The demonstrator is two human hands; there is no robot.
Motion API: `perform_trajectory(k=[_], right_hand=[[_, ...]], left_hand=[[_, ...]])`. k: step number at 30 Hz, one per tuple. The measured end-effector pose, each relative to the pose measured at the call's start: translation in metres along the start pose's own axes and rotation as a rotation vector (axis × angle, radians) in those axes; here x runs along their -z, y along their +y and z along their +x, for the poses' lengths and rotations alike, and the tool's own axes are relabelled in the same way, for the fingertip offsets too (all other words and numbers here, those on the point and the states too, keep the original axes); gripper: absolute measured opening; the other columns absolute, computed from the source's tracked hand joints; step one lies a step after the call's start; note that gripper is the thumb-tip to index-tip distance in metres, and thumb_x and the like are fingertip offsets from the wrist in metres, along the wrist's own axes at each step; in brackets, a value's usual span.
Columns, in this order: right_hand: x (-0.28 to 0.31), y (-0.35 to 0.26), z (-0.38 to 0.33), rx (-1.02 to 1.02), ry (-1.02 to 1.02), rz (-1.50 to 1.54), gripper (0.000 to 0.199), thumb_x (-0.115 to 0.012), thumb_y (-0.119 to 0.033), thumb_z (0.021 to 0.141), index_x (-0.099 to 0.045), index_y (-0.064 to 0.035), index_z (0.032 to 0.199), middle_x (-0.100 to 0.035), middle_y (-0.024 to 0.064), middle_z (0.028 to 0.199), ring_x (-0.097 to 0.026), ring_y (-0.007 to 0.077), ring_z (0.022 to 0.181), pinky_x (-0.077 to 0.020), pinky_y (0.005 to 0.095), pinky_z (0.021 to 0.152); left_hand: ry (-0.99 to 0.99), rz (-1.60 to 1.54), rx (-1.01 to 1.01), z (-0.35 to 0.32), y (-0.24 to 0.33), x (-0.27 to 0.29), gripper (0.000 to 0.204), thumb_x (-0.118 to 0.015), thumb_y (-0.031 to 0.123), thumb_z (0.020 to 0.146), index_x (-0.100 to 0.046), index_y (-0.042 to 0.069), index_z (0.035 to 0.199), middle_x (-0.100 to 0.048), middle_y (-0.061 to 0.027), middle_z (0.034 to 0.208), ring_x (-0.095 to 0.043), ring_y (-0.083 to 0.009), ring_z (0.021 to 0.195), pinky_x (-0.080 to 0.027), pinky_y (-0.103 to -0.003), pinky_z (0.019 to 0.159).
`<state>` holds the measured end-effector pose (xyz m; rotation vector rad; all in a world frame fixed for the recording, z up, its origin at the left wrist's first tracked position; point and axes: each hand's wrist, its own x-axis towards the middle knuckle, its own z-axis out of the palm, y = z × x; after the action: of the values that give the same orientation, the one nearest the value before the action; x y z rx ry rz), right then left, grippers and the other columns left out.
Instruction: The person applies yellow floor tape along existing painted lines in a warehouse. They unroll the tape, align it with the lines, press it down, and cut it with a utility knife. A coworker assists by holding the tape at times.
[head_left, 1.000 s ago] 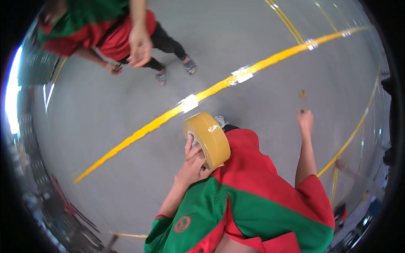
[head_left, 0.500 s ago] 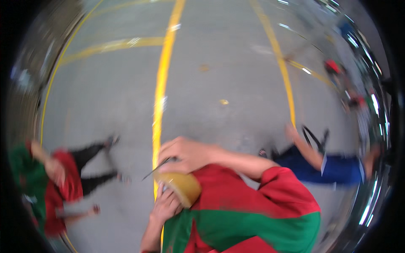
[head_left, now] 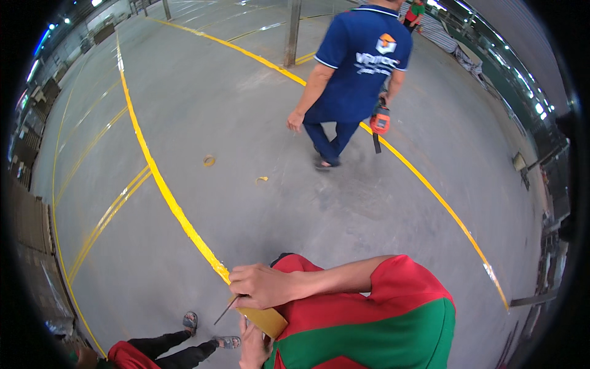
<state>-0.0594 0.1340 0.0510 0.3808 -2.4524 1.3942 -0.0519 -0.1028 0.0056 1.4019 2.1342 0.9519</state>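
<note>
Low in the head view, just in front of the person's red-and-green shirt (head_left: 369, 320), both hands meet over a roll of yellow tape (head_left: 265, 320). The right hand (head_left: 261, 286) reaches across the body from the right, its forearm running almost level across the chest, and its grip is clenched on a thin dark blade-like tool (head_left: 225, 310); whether it is a knife or a scraper cannot be told. The tool's long axis slants down and to the left from the fist, its tip pointing toward the concrete floor (head_left: 246, 123) and away from the roll. The left hand (head_left: 252, 344) comes up from the lower edge and sits directly beneath the roll, cupping it from below; its fingers are partly hidden, so how firmly it grasps cannot be told, though the roll appears to rest in it. The roll lies just below and slightly right of the right fist, touching or nearly touching it, so the right hand is the nearer one to the tape's upper edge while the left carries it.

A yellow floor line (head_left: 166, 190) runs from the far left of the hall down to a point right beside the right hand. Small tape scraps (head_left: 209, 161) lie on the floor well apart from the hands. A person in a blue shirt (head_left: 359, 61) walks away carrying an orange power tool (head_left: 380, 120), and another person's sandalled feet (head_left: 209, 332) show at the lower left.
</note>
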Motion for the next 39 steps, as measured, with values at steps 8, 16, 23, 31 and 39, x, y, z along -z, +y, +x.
perform_trajectory(k=[8,16,23,31,39], right_hand=[[-0.007,0.013,-0.014,-0.082,0.002,-0.212,0.035,-0.069,-0.033,0.09,-0.06,-0.0018,0.079,-0.055,0.0089,0.078,-0.056,0.0265,0.077,-0.0477,0.0399,0.061],[0.003,0.031,-0.003,-0.246,0.02,-0.009,0.038,-0.068,-0.038,0.091,-0.059,-0.0014,0.083,-0.061,0.0135,0.088,-0.061,0.0294,0.085,-0.0499,0.0413,0.074],[0.045,0.037,0.018,-0.38,-0.176,0.781,0.034,-0.067,-0.02,0.09,-0.063,-0.0008,0.118,-0.058,0.0038,0.097,-0.051,0.0087,0.078,-0.0445,0.0265,0.069],[0.06,0.035,0.038,-0.208,-0.404,0.794,0.036,-0.063,-0.001,0.077,-0.063,0.0034,0.112,-0.054,0.0019,0.09,-0.043,0.0073,0.068,-0.0362,0.024,0.06],[0.05,0.055,0.059,0.067,-0.668,0.649,0.034,-0.069,-0.004,0.077,-0.063,0.0018,0.111,-0.056,0.0074,0.098,-0.049,0.0107,0.074,-0.0399,0.0241,0.062]], left_hand=[[-0.035,-0.07,0.0,0.012,0.005,-0.007,0.048,-0.073,0.007,0.074,-0.061,0.007,0.121,-0.065,-0.014,0.122,-0.057,-0.0331,0.124,-0.017,-0.063,0.118],[0.075,-0.027,0.031,0.028,0.013,-0.008,0.04,-0.071,0.006,0.076,-0.062,0.006,0.115,-0.067,-0.0134,0.115,-0.06,-0.0324,0.119,-0.014,-0.065,0.118],[0.465,0.404,0.137,0.055,0.01,-0.021,0.018,-0.07,0.008,0.076,-0.061,0.011,0.091,-0.07,-0.0054,0.105,-0.064,-0.0244,0.113,-0.005,-0.069,0.116],[0.734,0.701,0.205,0.054,0.008,-0.028,0.014,-0.067,0.01,0.078,-0.054,0.014,0.077,-0.072,0.0014,0.097,-0.065,-0.0168,0.106,-0.007,-0.06,0.119],[0.886,0.819,0.366,0.052,0.018,-0.063,0.011,-0.073,0.014,0.078,-0.066,0.015,0.086,-0.074,0.0016,0.095,-0.068,-0.0174,0.1,-0.016,-0.058,0.119]])
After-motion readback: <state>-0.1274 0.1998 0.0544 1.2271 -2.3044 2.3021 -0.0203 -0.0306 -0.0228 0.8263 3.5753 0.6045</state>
